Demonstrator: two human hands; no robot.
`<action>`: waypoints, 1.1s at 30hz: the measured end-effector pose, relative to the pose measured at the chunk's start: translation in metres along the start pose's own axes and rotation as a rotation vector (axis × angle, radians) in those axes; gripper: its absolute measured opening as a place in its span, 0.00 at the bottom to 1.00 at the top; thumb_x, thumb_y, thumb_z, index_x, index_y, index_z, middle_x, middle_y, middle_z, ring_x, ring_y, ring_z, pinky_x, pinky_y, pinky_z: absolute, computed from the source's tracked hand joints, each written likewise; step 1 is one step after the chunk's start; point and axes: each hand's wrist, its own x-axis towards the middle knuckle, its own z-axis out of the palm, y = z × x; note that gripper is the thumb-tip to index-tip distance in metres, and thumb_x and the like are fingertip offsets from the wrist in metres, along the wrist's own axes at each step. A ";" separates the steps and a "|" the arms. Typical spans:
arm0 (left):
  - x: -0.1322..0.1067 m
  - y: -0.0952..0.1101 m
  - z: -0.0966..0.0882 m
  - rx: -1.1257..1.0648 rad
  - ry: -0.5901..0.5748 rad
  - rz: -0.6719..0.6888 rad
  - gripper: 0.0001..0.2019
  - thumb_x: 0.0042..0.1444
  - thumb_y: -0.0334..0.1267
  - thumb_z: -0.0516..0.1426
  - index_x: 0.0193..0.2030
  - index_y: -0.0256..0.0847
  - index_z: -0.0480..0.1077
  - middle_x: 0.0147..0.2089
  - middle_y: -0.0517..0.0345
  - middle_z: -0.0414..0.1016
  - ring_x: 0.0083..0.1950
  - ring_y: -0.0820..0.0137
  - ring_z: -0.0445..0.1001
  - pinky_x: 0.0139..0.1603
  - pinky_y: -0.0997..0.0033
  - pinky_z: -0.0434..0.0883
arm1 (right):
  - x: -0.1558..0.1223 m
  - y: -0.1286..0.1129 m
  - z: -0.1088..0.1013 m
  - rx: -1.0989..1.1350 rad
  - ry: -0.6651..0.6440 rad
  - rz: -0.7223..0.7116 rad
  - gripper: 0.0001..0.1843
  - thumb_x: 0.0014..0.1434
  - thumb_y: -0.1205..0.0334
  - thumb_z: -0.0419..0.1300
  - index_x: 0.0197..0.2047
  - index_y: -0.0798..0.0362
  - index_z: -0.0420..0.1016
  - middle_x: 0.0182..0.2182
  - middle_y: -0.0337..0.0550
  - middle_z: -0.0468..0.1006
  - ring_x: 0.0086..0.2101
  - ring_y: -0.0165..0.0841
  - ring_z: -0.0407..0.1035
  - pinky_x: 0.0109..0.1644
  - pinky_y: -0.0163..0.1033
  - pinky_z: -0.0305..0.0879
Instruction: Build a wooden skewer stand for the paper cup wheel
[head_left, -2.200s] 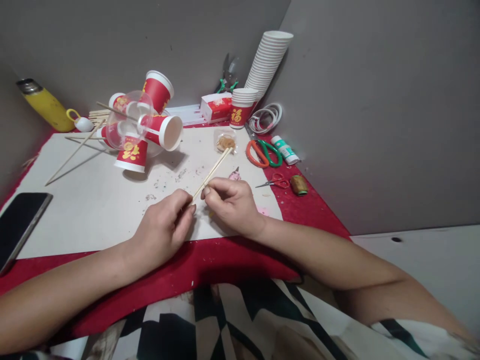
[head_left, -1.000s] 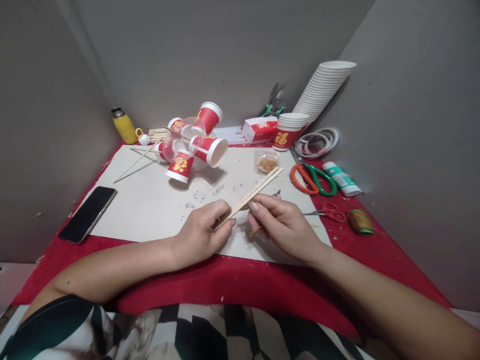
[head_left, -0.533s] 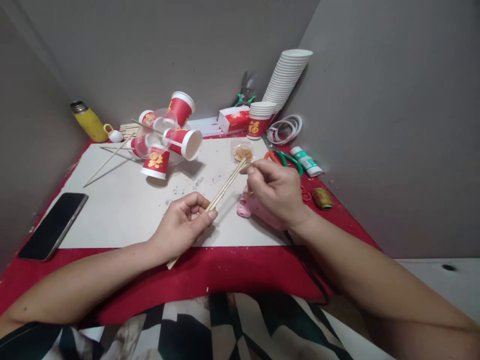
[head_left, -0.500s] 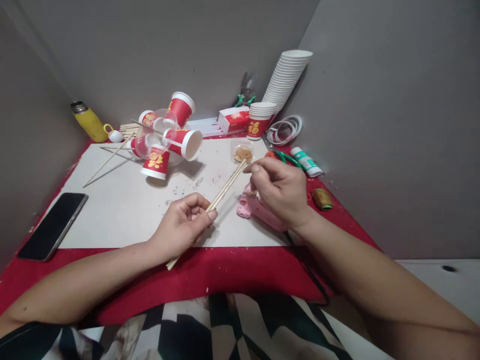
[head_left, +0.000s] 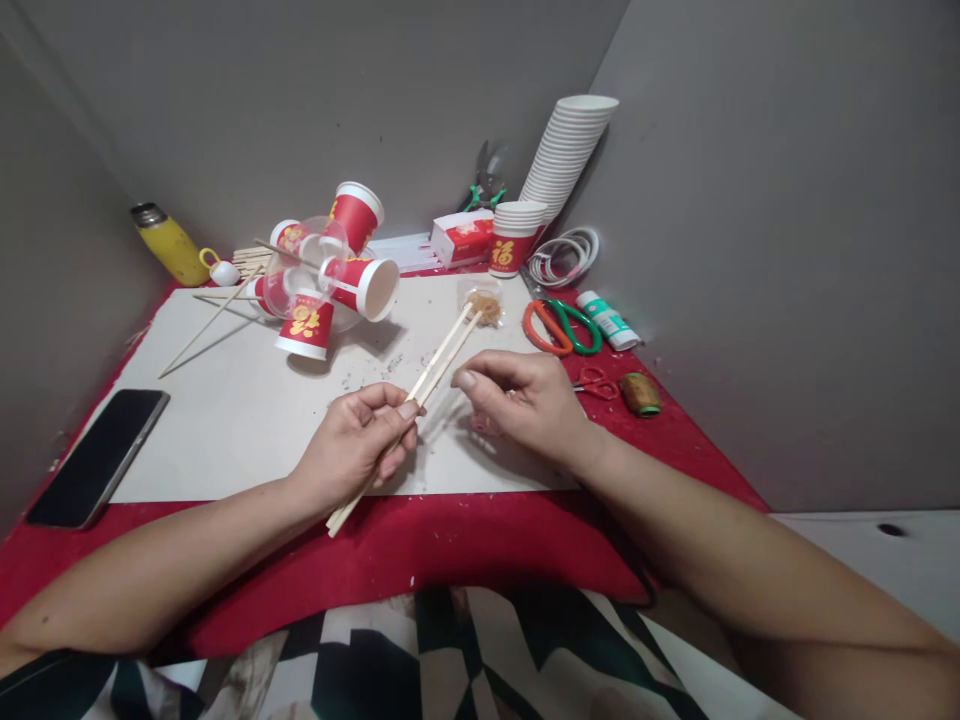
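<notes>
Pale wooden chopsticks (head_left: 442, 362) lie slantwise in my left hand (head_left: 360, 435), which is closed round their middle. Their upper ends stand slightly apart and point at a small clear bag of tan rubber bands (head_left: 486, 306). My right hand (head_left: 525, 400) is just right of the sticks, thumb and index finger pinched together; whether anything is between them I cannot make out. Beneath that hand shows part of a pink tool (head_left: 486, 424), mostly hidden. At the left back of the white board (head_left: 225, 440) stands a wheel-like assembly of red paper cups (head_left: 306, 322), clear discs and sticks.
Orange-and-green-handled scissors (head_left: 574, 328), small red scissors (head_left: 597, 384), a thread spool (head_left: 640, 394) and a green-white tube (head_left: 607, 320) lie right. Stacked paper cups (head_left: 568, 150) lean on the wall. A phone (head_left: 97, 455) and yellow bottle (head_left: 171, 247) are left.
My right hand has moved down and left, away from the chopstick tips, uncovering the scissors. The chopsticks' upper ends have spread slightly apart in my left hand.
</notes>
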 end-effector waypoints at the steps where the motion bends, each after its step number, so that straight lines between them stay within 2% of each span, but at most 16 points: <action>1: 0.000 0.000 0.000 -0.010 -0.007 0.002 0.10 0.60 0.41 0.59 0.35 0.36 0.68 0.24 0.64 0.69 0.14 0.84 0.57 0.13 0.84 0.57 | 0.001 0.000 0.001 0.085 -0.040 0.083 0.12 0.61 0.58 0.58 0.30 0.56 0.73 0.19 0.35 0.68 0.20 0.24 0.60 0.24 0.32 0.56; 3: 0.001 0.000 0.000 -0.037 -0.025 -0.003 0.09 0.60 0.40 0.59 0.35 0.35 0.69 0.24 0.64 0.70 0.15 0.84 0.57 0.14 0.84 0.59 | 0.003 -0.001 0.004 0.263 -0.134 0.214 0.12 0.60 0.55 0.60 0.34 0.57 0.75 0.20 0.34 0.69 0.19 0.23 0.59 0.23 0.31 0.55; 5: 0.002 0.000 0.001 -0.073 -0.041 -0.018 0.09 0.59 0.39 0.60 0.34 0.34 0.69 0.25 0.64 0.71 0.15 0.85 0.58 0.14 0.84 0.60 | 0.003 -0.001 0.006 0.376 -0.200 0.272 0.14 0.60 0.53 0.61 0.34 0.57 0.75 0.20 0.33 0.68 0.19 0.23 0.57 0.23 0.31 0.54; 10: 0.003 0.000 0.002 -0.140 -0.076 -0.071 0.09 0.60 0.38 0.60 0.32 0.35 0.69 0.21 0.65 0.69 0.13 0.84 0.57 0.13 0.85 0.59 | 0.003 -0.002 0.004 0.367 -0.243 0.223 0.16 0.63 0.57 0.58 0.26 0.57 0.70 0.17 0.34 0.67 0.19 0.22 0.57 0.24 0.30 0.54; 14: 0.004 -0.002 0.001 -0.156 -0.111 -0.096 0.08 0.60 0.39 0.59 0.37 0.34 0.71 0.22 0.64 0.69 0.14 0.83 0.57 0.12 0.85 0.58 | 0.001 -0.003 0.002 0.278 -0.249 0.159 0.17 0.65 0.60 0.55 0.25 0.56 0.68 0.18 0.35 0.68 0.21 0.23 0.60 0.26 0.30 0.57; 22: 0.003 -0.003 0.002 -0.185 -0.123 -0.094 0.08 0.61 0.39 0.59 0.39 0.34 0.73 0.22 0.63 0.70 0.15 0.83 0.55 0.11 0.86 0.56 | -0.004 -0.003 0.014 0.122 -0.088 0.075 0.09 0.61 0.67 0.54 0.31 0.56 0.72 0.17 0.33 0.68 0.19 0.24 0.60 0.25 0.30 0.57; 25: -0.001 -0.002 0.004 -0.203 -0.131 -0.097 0.08 0.60 0.39 0.59 0.38 0.34 0.73 0.22 0.63 0.70 0.14 0.84 0.55 0.11 0.87 0.55 | 0.003 0.002 0.007 0.082 0.103 0.098 0.07 0.60 0.66 0.55 0.30 0.55 0.72 0.17 0.32 0.67 0.18 0.24 0.60 0.23 0.30 0.57; 28: -0.003 -0.001 0.005 -0.208 -0.146 -0.112 0.09 0.60 0.40 0.59 0.38 0.35 0.72 0.22 0.61 0.72 0.14 0.84 0.55 0.11 0.86 0.54 | 0.012 0.010 -0.004 0.119 0.317 0.214 0.08 0.60 0.60 0.59 0.31 0.54 0.72 0.16 0.32 0.67 0.16 0.24 0.59 0.20 0.30 0.55; 30: -0.002 -0.001 0.004 -0.200 -0.132 -0.103 0.10 0.60 0.41 0.59 0.39 0.35 0.72 0.22 0.61 0.73 0.14 0.83 0.55 0.11 0.86 0.54 | 0.014 0.014 -0.007 0.197 0.310 0.278 0.15 0.60 0.52 0.60 0.29 0.54 0.72 0.16 0.34 0.67 0.15 0.24 0.58 0.18 0.30 0.54; 33: 0.001 -0.004 0.001 -0.171 -0.106 -0.083 0.10 0.59 0.42 0.60 0.39 0.36 0.69 0.23 0.60 0.74 0.13 0.83 0.56 0.12 0.85 0.55 | 0.010 0.014 -0.002 0.357 0.117 0.368 0.21 0.59 0.44 0.60 0.29 0.55 0.72 0.16 0.33 0.68 0.14 0.22 0.56 0.16 0.30 0.52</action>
